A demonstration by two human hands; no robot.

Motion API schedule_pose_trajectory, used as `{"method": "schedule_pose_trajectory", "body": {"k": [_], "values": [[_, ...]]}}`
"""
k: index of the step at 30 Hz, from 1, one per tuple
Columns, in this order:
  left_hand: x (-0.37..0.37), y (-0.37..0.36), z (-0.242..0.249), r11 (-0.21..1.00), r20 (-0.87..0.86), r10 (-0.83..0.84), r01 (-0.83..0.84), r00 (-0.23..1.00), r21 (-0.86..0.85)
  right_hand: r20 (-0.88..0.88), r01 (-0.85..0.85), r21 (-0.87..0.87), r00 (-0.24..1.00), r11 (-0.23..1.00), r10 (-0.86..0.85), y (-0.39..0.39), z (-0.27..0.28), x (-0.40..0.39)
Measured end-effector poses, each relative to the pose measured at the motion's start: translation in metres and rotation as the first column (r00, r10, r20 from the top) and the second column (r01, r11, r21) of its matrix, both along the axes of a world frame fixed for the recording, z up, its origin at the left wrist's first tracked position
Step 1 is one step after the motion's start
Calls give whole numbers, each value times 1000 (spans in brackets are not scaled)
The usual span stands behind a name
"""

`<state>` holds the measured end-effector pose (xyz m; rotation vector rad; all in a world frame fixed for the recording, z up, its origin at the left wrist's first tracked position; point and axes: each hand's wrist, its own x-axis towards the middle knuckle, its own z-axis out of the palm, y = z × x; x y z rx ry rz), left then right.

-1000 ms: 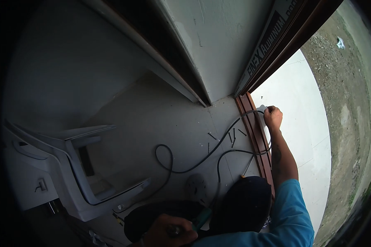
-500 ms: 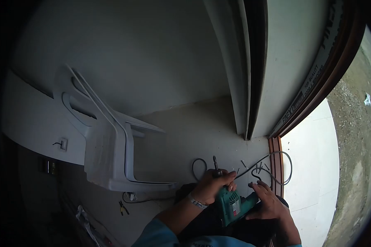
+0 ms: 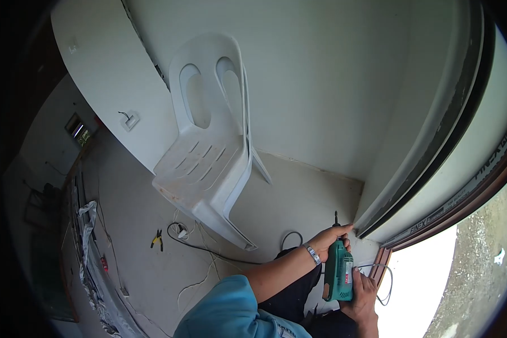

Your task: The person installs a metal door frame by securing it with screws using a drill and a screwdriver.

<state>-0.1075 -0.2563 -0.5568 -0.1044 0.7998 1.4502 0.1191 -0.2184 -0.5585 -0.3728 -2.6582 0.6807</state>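
Observation:
A green electric drill (image 3: 339,273) points upward in front of me, its dark bit near the bottom of the wall corner. My left hand (image 3: 328,239) wraps the drill's front end near the chuck; a bracelet shows on that wrist. My right hand (image 3: 361,296) grips the drill's handle from below. The drill's grey cable (image 3: 384,281) loops beside the brown door frame (image 3: 381,263).
A white plastic chair (image 3: 211,143) stands on the concrete floor by the wall. Yellow-handled pliers (image 3: 156,239) and loose wires (image 3: 194,242) lie on the floor. A wall socket (image 3: 129,119) sits on the left panel. Outside ground shows at the lower right.
My view has swung upward and left, so the chair now appears upright. Both hands have raised the drill and turned it more vertical, near the door frame's base.

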Motion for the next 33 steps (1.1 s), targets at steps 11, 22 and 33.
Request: {"method": "schedule_pose_trajectory", "body": {"k": [11, 22, 33], "values": [[7, 5, -13, 991, -62, 125, -127, 990, -35, -257, 35, -50, 965, 998, -47, 15, -69, -24], [4, 23, -19, 981, -210, 15, -55, 978, -186, -416, 49, -90, 906, 995, -83, 8, -126, -38], [8, 41, -34, 973, -253, -9, -51, 967, -226, -445, 23, -165, 890, 986, -96, 10, -155, -32]]}}
